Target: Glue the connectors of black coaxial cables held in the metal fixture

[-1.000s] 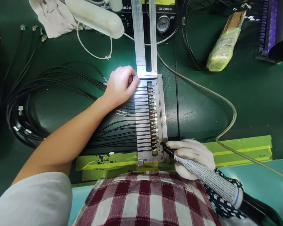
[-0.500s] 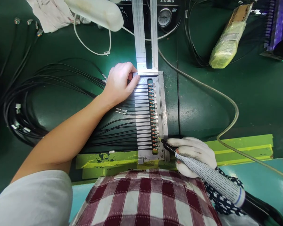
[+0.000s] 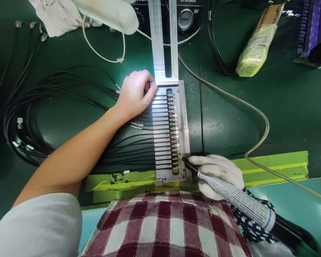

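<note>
A metal fixture [image 3: 186, 132] lies on the green bench with a row of connectors [image 3: 173, 121] in its slot. Black cables [image 3: 139, 144] run into it from the left. My bare left hand [image 3: 137, 93] pinches the fixture's upper left corner between thumb and curled fingers. In my gloved right hand [image 3: 219, 175] is a thick pen-like tool [image 3: 235, 200] with a white printed barrel. Its thin tip points left and rests at or just over the connectors near the fixture's lower end; actual contact is unclear.
A slotted metal bar [image 3: 157, 46] reaches the fixture's top edge. Coiled black cables [image 3: 9, 117] lie left. A pale hose [image 3: 266, 121] curves across the right side. A plastic-wrapped block [image 3: 256, 50] is at the upper right, a white cloth [image 3: 59, 18] upper left. Yellow-green tape [image 3: 278, 166] lines the front edge.
The whole view has shifted very slightly. Both hands keep their holds, and the tool tip stays by the lower connectors.
</note>
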Demonstrator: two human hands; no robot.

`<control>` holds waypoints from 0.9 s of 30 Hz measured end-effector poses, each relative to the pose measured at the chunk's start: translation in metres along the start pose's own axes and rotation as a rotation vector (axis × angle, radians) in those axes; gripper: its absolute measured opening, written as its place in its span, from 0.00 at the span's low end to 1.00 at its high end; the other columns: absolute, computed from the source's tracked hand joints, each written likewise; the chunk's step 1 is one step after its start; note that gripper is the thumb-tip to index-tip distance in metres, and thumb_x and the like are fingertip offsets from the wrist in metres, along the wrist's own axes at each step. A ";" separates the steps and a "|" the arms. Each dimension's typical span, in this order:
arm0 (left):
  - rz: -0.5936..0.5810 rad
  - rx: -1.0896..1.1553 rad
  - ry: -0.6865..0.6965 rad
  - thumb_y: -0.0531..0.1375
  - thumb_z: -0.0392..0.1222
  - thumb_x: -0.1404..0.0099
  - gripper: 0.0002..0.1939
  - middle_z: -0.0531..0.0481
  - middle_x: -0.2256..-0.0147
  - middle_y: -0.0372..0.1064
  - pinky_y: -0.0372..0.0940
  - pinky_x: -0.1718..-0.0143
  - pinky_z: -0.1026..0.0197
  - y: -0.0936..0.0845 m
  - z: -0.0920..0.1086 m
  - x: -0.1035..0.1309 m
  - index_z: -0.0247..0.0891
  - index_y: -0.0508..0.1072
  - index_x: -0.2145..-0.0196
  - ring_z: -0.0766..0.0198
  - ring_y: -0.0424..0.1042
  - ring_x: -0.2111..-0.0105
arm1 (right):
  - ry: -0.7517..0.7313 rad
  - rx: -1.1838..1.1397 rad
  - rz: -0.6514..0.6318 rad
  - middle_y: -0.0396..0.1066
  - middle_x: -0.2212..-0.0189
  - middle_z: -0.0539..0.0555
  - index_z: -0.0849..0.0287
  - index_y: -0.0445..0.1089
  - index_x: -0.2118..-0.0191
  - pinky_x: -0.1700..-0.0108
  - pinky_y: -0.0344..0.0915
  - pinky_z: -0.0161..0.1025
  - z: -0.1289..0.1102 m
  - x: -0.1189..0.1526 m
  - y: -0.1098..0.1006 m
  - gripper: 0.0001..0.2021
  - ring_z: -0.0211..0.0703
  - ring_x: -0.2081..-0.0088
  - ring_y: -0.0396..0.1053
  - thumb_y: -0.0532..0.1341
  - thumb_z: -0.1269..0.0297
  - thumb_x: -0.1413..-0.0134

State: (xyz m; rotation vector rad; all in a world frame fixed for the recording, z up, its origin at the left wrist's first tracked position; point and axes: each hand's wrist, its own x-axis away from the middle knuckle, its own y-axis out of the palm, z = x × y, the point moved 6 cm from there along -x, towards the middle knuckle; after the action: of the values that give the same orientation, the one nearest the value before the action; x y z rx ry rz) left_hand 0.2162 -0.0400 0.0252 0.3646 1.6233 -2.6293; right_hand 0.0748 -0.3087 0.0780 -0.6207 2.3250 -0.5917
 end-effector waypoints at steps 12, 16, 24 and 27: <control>0.012 0.014 0.009 0.55 0.49 0.32 0.08 0.46 0.67 0.71 0.66 0.56 0.47 0.000 0.001 0.000 0.45 0.70 0.61 0.50 0.72 0.60 | -0.039 -0.030 0.038 0.80 0.61 0.60 0.58 0.69 0.59 0.64 0.78 0.40 -0.003 0.002 -0.006 0.05 0.47 0.65 0.80 0.60 0.62 0.34; 0.005 0.015 0.000 0.56 0.49 0.32 0.07 0.46 0.67 0.71 0.66 0.55 0.46 -0.001 0.001 0.000 0.46 0.69 0.62 0.49 0.72 0.59 | -0.055 -0.057 0.075 0.80 0.62 0.61 0.58 0.69 0.58 0.66 0.77 0.41 -0.008 0.006 -0.011 0.06 0.47 0.67 0.80 0.58 0.61 0.32; 0.029 -0.004 0.020 0.56 0.51 0.32 0.08 0.47 0.69 0.71 0.68 0.57 0.45 -0.004 0.003 0.000 0.48 0.70 0.61 0.49 0.72 0.61 | -0.007 -0.039 -0.001 0.80 0.60 0.59 0.57 0.69 0.58 0.64 0.77 0.40 -0.007 0.009 0.000 0.05 0.46 0.64 0.80 0.60 0.63 0.36; 0.018 0.001 0.025 0.56 0.51 0.32 0.08 0.47 0.68 0.71 0.68 0.57 0.45 -0.004 0.004 0.000 0.47 0.70 0.61 0.49 0.72 0.61 | 0.004 -0.041 -0.006 0.80 0.60 0.59 0.56 0.68 0.58 0.65 0.77 0.39 -0.006 0.009 0.001 0.04 0.46 0.64 0.80 0.61 0.64 0.37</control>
State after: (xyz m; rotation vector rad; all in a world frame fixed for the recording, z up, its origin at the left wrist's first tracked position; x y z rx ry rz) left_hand 0.2153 -0.0414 0.0305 0.4112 1.6187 -2.6229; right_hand 0.0649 -0.3113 0.0774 -0.6464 2.3451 -0.5499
